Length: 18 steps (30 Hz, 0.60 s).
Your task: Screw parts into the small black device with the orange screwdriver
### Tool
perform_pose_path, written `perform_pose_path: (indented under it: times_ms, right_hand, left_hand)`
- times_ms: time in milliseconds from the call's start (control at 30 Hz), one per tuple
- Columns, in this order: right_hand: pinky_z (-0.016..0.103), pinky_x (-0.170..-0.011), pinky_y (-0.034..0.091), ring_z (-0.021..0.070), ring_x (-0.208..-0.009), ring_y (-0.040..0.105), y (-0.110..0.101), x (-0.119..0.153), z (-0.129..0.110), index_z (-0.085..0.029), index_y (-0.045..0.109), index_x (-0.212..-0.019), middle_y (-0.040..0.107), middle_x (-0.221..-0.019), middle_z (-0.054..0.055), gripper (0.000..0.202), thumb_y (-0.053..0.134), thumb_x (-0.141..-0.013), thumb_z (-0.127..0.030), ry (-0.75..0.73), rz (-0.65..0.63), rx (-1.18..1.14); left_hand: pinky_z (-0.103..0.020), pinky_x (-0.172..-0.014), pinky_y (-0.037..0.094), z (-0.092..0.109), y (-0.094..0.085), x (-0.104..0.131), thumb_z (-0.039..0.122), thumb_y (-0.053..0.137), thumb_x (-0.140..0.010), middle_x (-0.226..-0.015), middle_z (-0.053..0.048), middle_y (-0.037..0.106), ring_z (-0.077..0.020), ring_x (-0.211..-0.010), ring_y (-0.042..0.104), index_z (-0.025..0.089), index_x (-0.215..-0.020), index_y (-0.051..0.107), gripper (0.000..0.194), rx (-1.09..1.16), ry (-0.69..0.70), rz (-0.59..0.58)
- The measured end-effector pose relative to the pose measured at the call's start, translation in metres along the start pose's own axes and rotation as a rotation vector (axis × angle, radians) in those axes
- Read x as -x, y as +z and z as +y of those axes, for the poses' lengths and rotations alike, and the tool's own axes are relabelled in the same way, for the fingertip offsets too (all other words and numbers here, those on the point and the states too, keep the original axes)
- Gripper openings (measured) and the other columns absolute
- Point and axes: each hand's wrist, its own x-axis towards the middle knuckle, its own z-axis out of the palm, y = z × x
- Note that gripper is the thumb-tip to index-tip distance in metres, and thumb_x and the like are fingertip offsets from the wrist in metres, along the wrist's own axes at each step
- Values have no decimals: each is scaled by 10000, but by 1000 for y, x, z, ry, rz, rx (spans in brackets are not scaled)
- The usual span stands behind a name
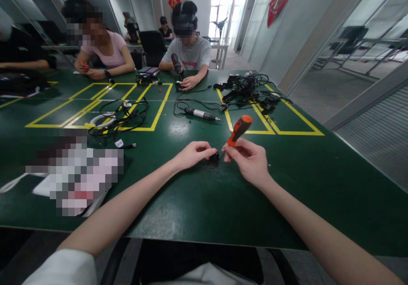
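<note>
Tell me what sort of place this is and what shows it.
Probably an office room used as a workshop: there are glass partitions, a green table marked with yellow lines and strewn with cables, and an orange-and-black screwdriver in the right hand.

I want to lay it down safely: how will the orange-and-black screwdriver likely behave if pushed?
The screwdriver may roll, because its handle looks rounded. The handle's dark panels look like soft grip, so it probably would not slip easily.
</note>
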Motion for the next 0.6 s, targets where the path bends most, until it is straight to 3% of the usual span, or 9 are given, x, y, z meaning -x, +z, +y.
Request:
perform_pose_path:
  times_ms: [167, 400, 533, 600]
  right_hand:
    - [308, -543, 612, 151, -536, 685, 0, 0, 5, -187, 752, -895, 769, -742, 45, 333, 799, -851, -514, 16, 4, -40]
    - [287, -558, 604, 133, -543, 677, 2, 3, 5, -201, 687, -945, 756, -740, 20, 318, 776, -883, -500, 8, -49, -105]
    - [280, -554, 585, 129, -532, 656, 3, 4, 4, -213, 617, -892, 761, -733, 18, 329, 780, -879, -499, 30, -42, -92]
    - [275, -537, 564, 128, -530, 643, 3, 4, 3, -211, 624, -856, 749, -727, 22, 340, 774, -880, -515, 29, -37, -70]
  left_hand:
    - [-272, -716, 423, 0, 0, 1, 564, 621, -865, -698, 11, 588, -139, -704, 538, 171, -694, 583, 430, -23, 17, -8]
    - [-285, -749, 417, 1, -5, 2, 509, 559, -896, -722, 9, 593, -149, -743, 537, 176, -720, 597, 378, -47, 24, -28]
    - [-273, -711, 408, -3, -6, 2, 348, 636, -770, -766, 12, 624, -141, -734, 540, 168, -815, 628, 185, 17, 8, -77]
    - [-257, -669, 385, -5, -6, 3, 295, 695, -700, -752, 27, 620, -122, -683, 517, 168, -833, 611, 201, 15, -3, -90]
